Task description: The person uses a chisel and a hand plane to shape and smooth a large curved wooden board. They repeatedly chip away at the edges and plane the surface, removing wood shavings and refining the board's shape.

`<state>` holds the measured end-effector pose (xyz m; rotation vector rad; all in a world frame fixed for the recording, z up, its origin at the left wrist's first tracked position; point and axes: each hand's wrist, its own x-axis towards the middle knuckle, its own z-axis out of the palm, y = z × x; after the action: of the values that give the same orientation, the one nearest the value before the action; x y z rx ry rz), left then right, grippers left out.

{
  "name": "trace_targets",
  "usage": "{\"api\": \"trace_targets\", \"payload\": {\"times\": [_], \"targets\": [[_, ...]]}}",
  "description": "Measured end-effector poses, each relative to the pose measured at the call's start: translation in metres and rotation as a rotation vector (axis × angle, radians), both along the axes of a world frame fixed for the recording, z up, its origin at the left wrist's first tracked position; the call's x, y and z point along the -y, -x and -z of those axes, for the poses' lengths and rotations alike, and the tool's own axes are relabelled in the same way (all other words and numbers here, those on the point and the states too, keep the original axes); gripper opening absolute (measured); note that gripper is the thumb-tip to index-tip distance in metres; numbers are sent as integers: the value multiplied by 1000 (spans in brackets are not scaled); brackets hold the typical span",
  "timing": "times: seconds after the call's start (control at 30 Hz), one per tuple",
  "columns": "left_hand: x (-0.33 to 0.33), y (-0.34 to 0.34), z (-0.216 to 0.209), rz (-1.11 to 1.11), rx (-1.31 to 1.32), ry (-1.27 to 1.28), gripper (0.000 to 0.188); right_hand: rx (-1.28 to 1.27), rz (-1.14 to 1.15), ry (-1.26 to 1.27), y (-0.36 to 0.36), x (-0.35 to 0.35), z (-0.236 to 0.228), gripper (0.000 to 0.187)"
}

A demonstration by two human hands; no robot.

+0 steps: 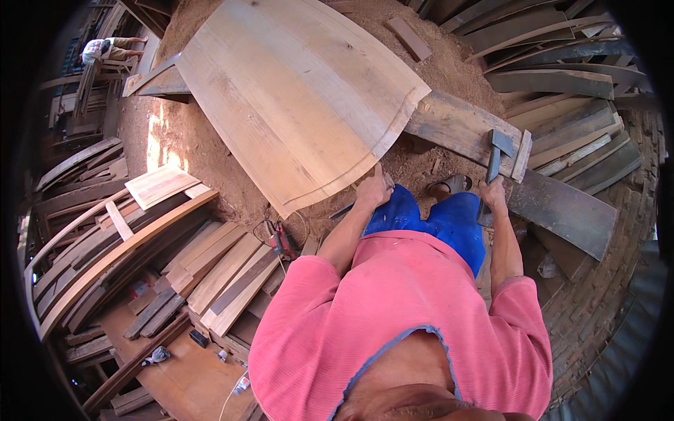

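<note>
A wide panel of light wooden boards (281,91) lies raised in front of me, its near end cut in a curve with a thin lip along the edge. Just under that curved edge is my left hand (374,188), its index finger up against the wood and the other fingers curled. Whatever those fingers may hold is hidden. My right hand (493,192) is closed round the handle of a hammer (501,143). The dark hammer head points away from me, over a worn plank (453,125) that runs under the panel's right side.
A red power tool (283,243) with a cord sits on the ground at left. Stacked boards (232,274) fill the left side, and curved planks (554,84) pile up at far right. Sawdust (449,70) covers the ground. Another person (105,50) bends over at far left.
</note>
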<state>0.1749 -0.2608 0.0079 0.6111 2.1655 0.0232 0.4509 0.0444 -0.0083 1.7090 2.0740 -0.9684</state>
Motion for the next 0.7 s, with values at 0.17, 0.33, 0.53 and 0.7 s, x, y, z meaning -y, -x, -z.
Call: {"api": "trace_targets", "payload": {"times": [0.17, 0.33, 0.53, 0.7], "targets": [[133, -27, 10, -162, 182, -13, 85, 84, 20, 17, 0, 51, -8, 80], [215, -29, 30, -360, 310, 98, 62, 109, 12, 28, 6, 59, -13, 84], [268, -29, 87, -374, 276, 39, 64, 133, -102, -19, 17, 45, -2, 79], [230, -21, 75, -355, 351, -15, 60, 200, -147, -32, 1, 16, 13, 75]]}}
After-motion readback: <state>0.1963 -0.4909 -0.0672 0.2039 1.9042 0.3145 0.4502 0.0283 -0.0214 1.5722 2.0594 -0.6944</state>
